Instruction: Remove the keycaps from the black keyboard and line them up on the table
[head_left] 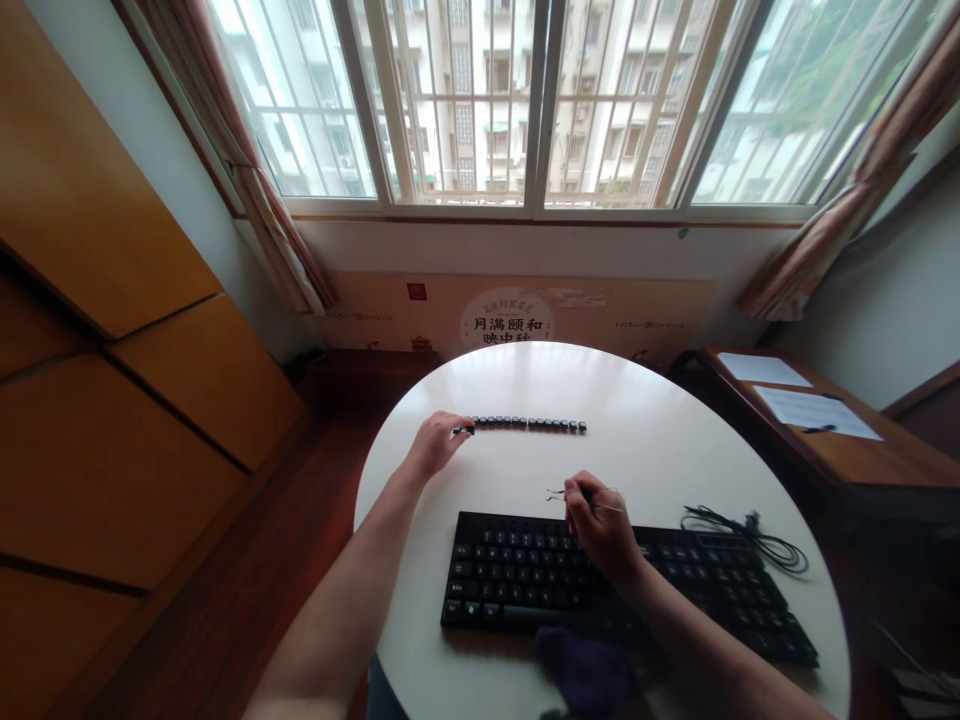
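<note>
My left hand (441, 442) is at the left end of a row of small black keycaps (529, 422) laid out across the white table. Its thumb and fingertips pinch one black keycap (466, 430), partly hidden by the fingers. Closed around a wire keycap puller (556, 495), my right hand (600, 515) hovers by the back edge of a black keyboard (517, 575). The puller's thin prongs point left, free of any key. Along the keyboard's back edge runs a dark strip with no caps on it. My right hand and forearm cover part of the keys.
A coiled black cable (757, 540) lies behind the keyboard's right end. A dark purple cloth (581, 668) sits at its front edge. The round white table (637, 400) stands before a barred window. A wooden desk (915, 445) with papers (817, 412) is at right.
</note>
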